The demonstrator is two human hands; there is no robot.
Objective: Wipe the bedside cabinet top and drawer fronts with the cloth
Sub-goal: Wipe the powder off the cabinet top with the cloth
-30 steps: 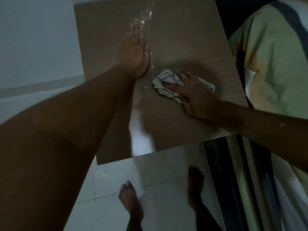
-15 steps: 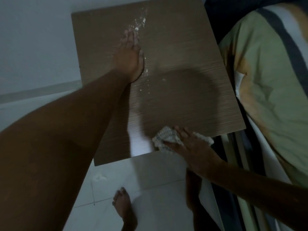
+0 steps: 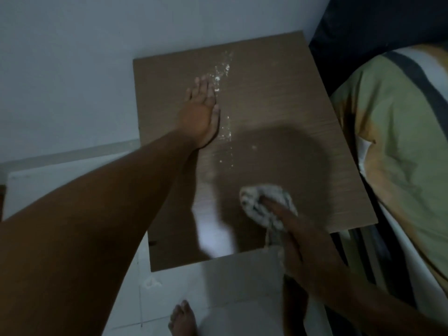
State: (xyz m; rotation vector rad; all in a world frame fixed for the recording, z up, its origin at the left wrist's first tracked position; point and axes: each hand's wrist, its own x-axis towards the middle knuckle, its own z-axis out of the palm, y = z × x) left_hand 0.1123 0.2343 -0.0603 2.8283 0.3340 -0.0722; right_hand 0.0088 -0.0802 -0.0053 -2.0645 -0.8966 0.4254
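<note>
While the left hand (image 3: 202,112) lies flat and open on the bedside cabinet top (image 3: 278,98), palm down with its fingers straight and nothing in its grip, the right hand (image 3: 298,241) presses a crumpled checked cloth (image 3: 261,204) against the near right part of that surface, close to the front edge. The right fingers are spread over the cloth and pin it down rather than close around it, so its grip is a loose, mostly open press, and a tail of the fabric trails back under the palm toward the edge. As for progress, the job looks only partly done: a line of white powder or crumbs (image 3: 224,69) runs from the far side of the top down past the thumb side of the left hand, with scattered specks nearer the middle, and none of it touches the cloth. The near right area around the cloth appears free of specks, though the dim light makes that hard to confirm. The drawer fronts are out of sight from this angle, so I would judge them still to be wiped. A bed with a green and striped cover (image 3: 397,141) sits just beside the cabinet on the right, and a bare foot (image 3: 183,318) stands on the tiled floor (image 3: 169,287) below. No brand, label or writing can be read anywhere.
</note>
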